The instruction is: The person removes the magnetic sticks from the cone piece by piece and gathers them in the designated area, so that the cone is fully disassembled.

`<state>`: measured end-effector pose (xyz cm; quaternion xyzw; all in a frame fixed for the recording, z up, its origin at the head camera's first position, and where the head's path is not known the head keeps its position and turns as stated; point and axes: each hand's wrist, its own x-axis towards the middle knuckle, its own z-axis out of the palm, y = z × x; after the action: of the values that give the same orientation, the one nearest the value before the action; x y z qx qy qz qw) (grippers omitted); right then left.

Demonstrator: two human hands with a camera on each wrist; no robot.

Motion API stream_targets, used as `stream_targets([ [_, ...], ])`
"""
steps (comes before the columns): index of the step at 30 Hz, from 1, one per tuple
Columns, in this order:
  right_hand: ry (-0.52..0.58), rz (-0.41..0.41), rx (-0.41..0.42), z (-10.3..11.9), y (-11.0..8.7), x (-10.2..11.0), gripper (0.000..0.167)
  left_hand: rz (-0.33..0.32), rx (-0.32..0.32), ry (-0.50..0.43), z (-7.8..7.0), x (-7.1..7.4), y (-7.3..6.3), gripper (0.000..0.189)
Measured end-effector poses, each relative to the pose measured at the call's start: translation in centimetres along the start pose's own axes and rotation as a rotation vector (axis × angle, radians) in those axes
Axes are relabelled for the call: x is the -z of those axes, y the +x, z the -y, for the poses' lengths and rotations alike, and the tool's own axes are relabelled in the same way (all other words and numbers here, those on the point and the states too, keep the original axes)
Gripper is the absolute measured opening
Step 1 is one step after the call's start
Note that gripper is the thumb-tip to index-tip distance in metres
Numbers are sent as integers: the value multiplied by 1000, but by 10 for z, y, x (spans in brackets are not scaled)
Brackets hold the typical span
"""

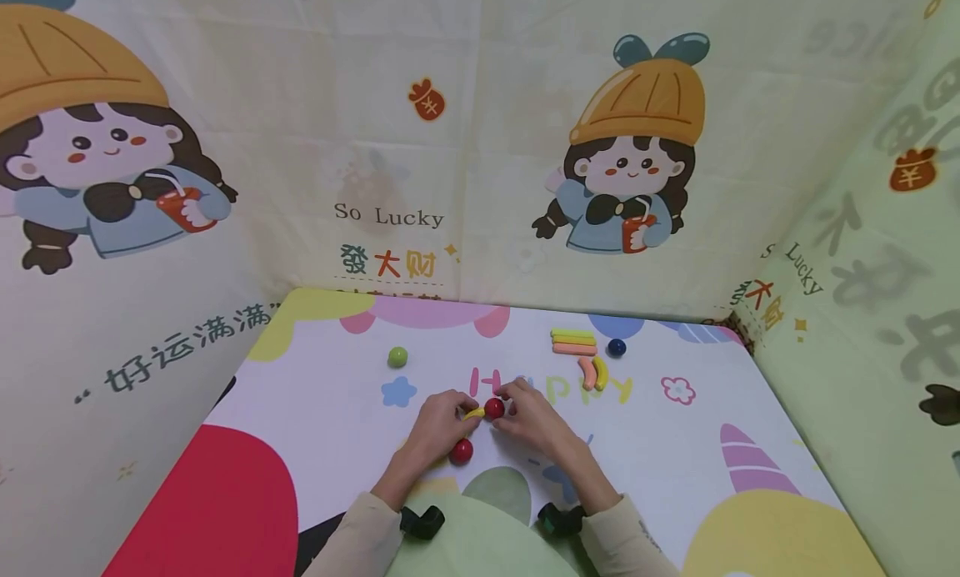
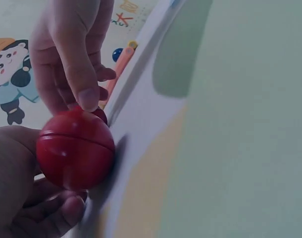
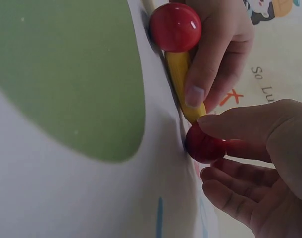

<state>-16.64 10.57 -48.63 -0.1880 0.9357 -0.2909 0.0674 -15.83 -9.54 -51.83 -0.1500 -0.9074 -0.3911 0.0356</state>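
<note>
My left hand (image 1: 437, 425) pinches a short yellow stick (image 3: 178, 74) near the middle of the table. At the stick's far end is a red ball (image 1: 494, 408), which my right hand (image 1: 536, 416) holds between thumb and fingers. A second red ball (image 1: 461, 452) lies by the stick's near end, beside the left hand. In the left wrist view this near ball (image 2: 75, 149), with a groove round it, covers most of the stick. The right wrist view shows the stick running between both balls, the left thumb along it.
Farther back lie a green ball (image 1: 397, 357), a dark blue ball (image 1: 617, 348), and a row of yellow and pink sticks (image 1: 573, 343). Near these are a curved pink piece (image 1: 587, 373) and a curved yellow piece (image 1: 600, 373). Printed cloth walls (image 1: 495, 185) stand around the patterned table (image 1: 330, 410).
</note>
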Motion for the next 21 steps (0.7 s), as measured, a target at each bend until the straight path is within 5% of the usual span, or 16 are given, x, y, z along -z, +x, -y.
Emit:
stream_targets([
  [7,-54,-23,63,-1,3,-8,42,-12,-18,-30,3,-2,-1,20],
  [21,-22,-12,40,-5,7,-13,42,-34,-9,-26,5,-4,-1,19],
])
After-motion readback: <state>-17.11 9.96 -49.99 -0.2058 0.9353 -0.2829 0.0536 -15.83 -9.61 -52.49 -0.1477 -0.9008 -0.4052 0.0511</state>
